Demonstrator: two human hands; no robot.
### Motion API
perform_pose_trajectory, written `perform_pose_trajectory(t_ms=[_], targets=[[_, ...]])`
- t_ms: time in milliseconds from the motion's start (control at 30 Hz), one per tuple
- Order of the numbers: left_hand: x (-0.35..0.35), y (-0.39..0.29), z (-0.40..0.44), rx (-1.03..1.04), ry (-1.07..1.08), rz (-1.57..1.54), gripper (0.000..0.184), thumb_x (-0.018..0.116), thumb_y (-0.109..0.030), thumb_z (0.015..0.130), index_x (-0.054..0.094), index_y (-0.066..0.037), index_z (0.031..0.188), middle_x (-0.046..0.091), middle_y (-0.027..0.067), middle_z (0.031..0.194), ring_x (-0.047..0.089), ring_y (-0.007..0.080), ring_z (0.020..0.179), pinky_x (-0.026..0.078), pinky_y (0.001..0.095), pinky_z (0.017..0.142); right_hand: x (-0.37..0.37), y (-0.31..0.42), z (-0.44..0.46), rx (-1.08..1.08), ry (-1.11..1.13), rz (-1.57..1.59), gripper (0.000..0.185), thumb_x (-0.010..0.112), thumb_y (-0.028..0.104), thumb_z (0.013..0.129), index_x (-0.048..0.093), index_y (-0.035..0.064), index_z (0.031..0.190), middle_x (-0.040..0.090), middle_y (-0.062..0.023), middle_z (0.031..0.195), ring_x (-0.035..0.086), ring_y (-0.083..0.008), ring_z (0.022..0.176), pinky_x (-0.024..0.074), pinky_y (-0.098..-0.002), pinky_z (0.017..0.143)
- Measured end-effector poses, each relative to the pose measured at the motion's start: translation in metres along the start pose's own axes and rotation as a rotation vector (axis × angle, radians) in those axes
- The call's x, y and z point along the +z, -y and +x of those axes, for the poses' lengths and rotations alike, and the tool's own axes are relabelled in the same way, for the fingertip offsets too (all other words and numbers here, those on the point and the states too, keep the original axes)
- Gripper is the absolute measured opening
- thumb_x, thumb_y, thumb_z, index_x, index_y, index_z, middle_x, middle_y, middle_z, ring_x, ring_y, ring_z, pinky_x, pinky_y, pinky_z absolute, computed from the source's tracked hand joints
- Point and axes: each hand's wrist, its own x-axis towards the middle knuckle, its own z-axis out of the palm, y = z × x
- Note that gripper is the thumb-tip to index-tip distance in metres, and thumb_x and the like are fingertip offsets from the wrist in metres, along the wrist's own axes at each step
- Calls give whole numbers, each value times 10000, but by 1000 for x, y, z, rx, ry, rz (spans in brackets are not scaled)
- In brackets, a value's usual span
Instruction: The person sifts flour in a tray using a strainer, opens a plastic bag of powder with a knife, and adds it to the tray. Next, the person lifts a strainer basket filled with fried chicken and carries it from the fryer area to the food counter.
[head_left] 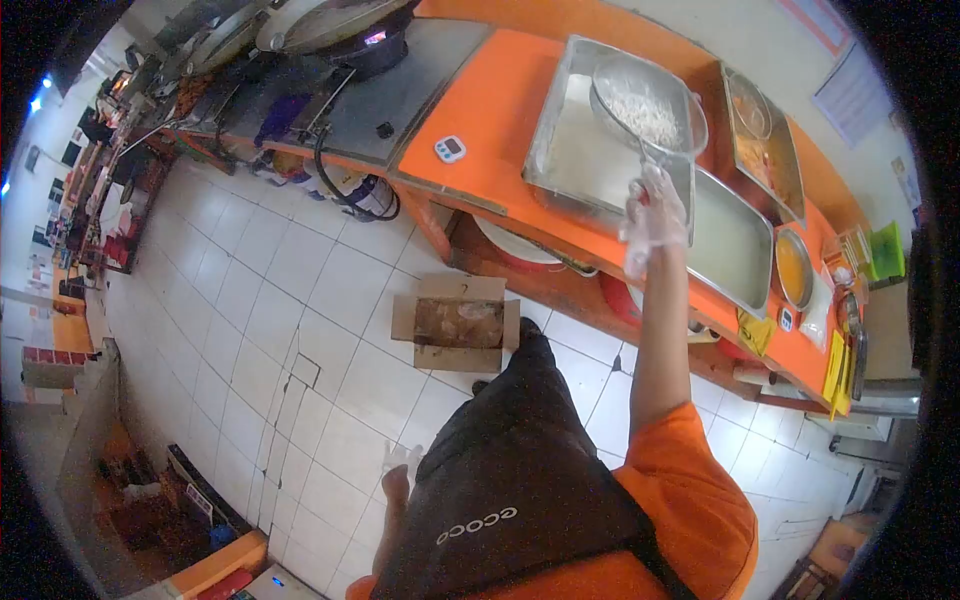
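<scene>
Being gripped in nearer right hand (656, 218), strainer (645, 115) is being held over far right part of tray (550, 118), long axis being pointed far; left hand (397, 480) is being held low, well apart, grip unclear.

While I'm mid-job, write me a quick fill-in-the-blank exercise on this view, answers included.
1. The right hand grips the strainer by its ____.
2. The open cardboard box sits on the tiled ____.
3. The countertop around the white timer is coloured ____.

Missing words: handle; floor; orange.
</scene>
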Motion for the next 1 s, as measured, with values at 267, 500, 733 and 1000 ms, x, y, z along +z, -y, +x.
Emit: perform_pose_trajectory(t_ms=[267, 500, 733, 1000], targets=[[-25, -16, -16, -173, -7, -420, 127, 559, -189, 846, 671, -130, 836, 664, 114, 771, 655, 304, 705, 507, 443, 588, -40, -19, 34, 98, -21, 140, 182, 623, 267, 919, 606, 117, 1021, 461, 25, 634, 429, -97, 491, 348, -239, 429], [-48, -30, -19, -61, 171, -65, 119, 539, -149, 805, 651, -151, 845, 664, 68, 767, 659, 283, 714, 506, 429, 578, -20, -11, 11, -13, -5, 116, 169, 662, 313, 893, 613, 155, 932, 481, 18, 604, 410, -90, 413, 291, -264, 350], [-48, -41, -2, 78, 215, 237, 117, 526, -144, 821, 638, -135, 789, 676, 76, 772, 660, 298, 724, 510, 423, 587, -47, -16, 43, -80, 165, -43, 173, 631, 320, 913, 594, 153, 942, 464, 26, 632, 412, -85, 424, 294, -260, 351], [5, 6, -6, 130, -87, -251, 142, 539, -171, 834, 674, -130, 824, 687, 68, 783, 676, 281, 744, 532, 415, 629, -43, -18, 30, 32, -69, 9, 237, 631, 336, 900, 626, 147, 1044, 463, 26, 603, 424, -101, 430, 356, -296, 352]])
